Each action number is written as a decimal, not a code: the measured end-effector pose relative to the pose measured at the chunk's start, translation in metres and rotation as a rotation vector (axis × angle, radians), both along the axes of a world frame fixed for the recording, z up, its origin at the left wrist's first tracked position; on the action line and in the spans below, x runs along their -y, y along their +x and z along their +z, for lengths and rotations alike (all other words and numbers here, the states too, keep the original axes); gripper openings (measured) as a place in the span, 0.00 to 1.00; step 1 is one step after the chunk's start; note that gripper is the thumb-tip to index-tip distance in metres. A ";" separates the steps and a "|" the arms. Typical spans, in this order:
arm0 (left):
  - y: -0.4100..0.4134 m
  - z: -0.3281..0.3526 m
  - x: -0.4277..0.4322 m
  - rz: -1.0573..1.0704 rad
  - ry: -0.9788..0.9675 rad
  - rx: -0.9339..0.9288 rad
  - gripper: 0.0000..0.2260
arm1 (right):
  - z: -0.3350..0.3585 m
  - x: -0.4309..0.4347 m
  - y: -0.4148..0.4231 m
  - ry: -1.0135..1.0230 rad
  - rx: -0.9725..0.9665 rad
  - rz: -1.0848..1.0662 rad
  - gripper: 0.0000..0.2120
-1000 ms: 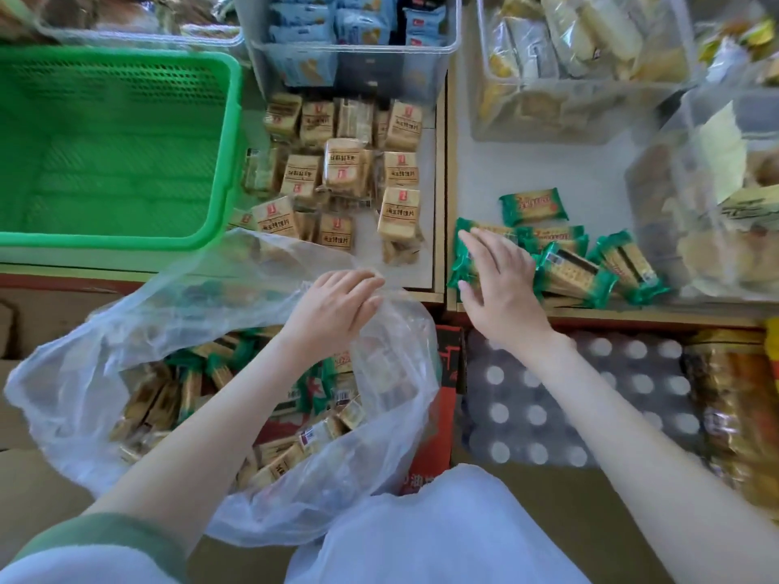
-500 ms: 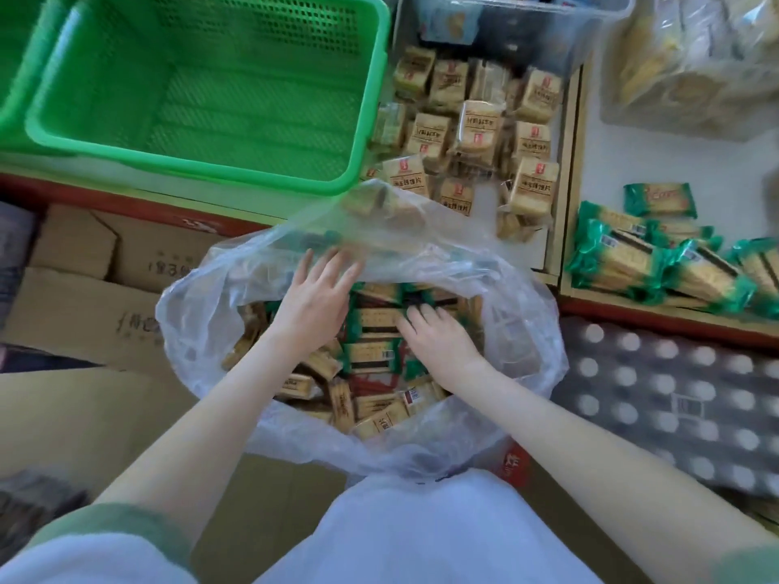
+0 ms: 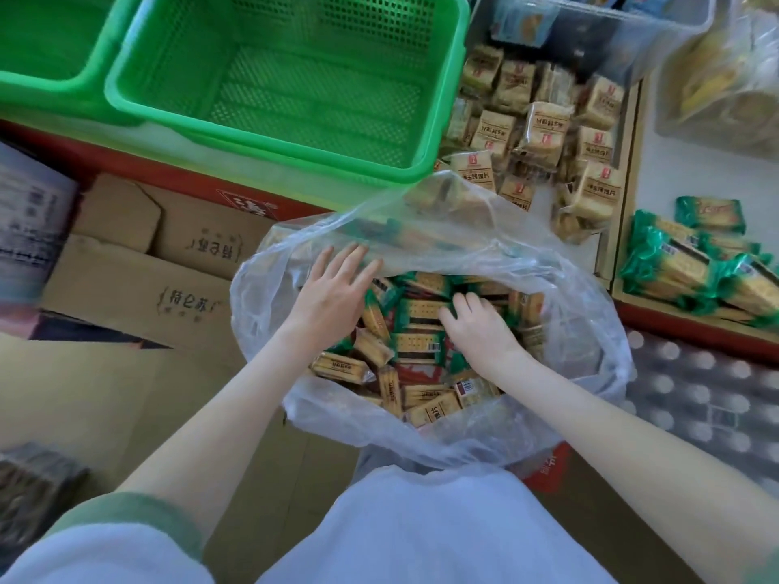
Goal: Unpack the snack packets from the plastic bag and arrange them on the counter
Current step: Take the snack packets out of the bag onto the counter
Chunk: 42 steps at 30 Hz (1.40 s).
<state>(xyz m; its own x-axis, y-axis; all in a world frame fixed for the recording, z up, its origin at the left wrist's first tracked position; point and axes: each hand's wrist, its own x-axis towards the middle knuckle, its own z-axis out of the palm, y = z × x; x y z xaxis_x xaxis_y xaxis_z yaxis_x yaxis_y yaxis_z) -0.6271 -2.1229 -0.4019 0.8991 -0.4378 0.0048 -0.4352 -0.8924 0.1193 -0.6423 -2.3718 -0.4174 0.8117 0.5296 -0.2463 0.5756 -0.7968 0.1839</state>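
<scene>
Far left: cardboard boxes (image 3: 139,267) are lying flat, low down. A green basket (image 3: 274,82) is sitting above and behind them.

Centre: the plastic bag (image 3: 590,343) is sitting low in front of the person's lap with its mouth gaping upward. The left hand (image 3: 333,290) is lying flat against the bag's far-left wall, fingers straight and spread. It is pressing the film back and holding no packet.

Inside the bag, the snack packets (image 3: 415,343) are lying in a loose heap, pointing every way. Many are in there, so the unpacking looks well short of done.

The right hand (image 3: 480,330) is reaching down into the heap, fingers curling onto the right end of a green-edged packet. Whether they are closing on it, I cannot tell. That packet is lying with its long axis across the view, running leftward from the right fingertips into the gap between the two hands. The right hand is the nearer one; the left is busy with the film.

Right: tan packets (image 3: 543,132) are lying piled just beyond the bag. Further right, green packets (image 3: 683,267) are lying clustered on the white worktop (image 3: 657,162), up and to the right of the right hand. The bag's rim is standing between hand and cluster, so the carry probably needs to rise over it first.
</scene>
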 end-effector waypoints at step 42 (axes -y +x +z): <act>0.023 -0.006 0.062 0.030 0.130 -0.077 0.33 | 0.021 0.022 -0.017 0.517 0.031 0.204 0.23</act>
<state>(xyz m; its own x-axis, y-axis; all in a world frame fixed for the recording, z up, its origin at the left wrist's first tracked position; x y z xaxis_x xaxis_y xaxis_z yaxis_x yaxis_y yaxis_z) -0.6043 -2.1854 -0.4074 0.9074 -0.4030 -0.1197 -0.4019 -0.9151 0.0342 -0.6592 -2.3941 -0.3961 0.6828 0.7223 0.1097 0.7282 -0.6608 -0.1820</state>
